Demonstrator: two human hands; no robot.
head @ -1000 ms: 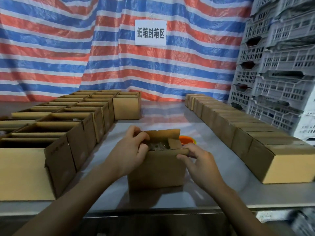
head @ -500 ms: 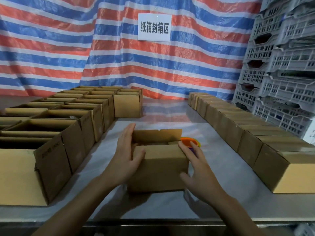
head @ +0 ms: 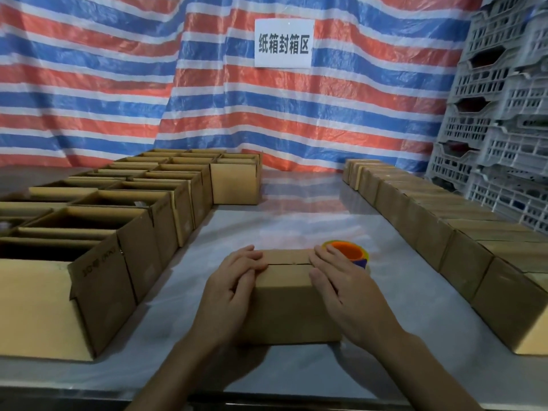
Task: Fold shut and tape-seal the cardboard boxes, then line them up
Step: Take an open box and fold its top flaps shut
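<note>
On the left of the grey desk (head: pixel 267 221), open-topped brown cardboard boxes (head: pixel 89 262) stand packed in rows. Their flaps are up and their insides are too dark to show any contents. The nearest one bears dark printing on its side, too blurred to read. Behind hangs a crinkled red, white and blue striped tarp (head: pixel 89 69) with a white paper sign (head: pixel 284 43) reading "纸箱封箱区".

At the middle near edge sits a small brown cardboard box (head: pixel 284 310), its top flaps folded down to meet in a thin seam. The left hand (head: pixel 231 289) and right hand (head: pixel 347 289) lie flat on its top corners, fingers straight, gripping nothing.

Just behind the right hand is a tape roll with an orange core (head: pixel 347 252). Further right runs a row of closed brown cardboard boxes (head: pixel 444 232), touching side by side, beside stacked grey perforated plastic crates (head: pixel 498 114).
</note>
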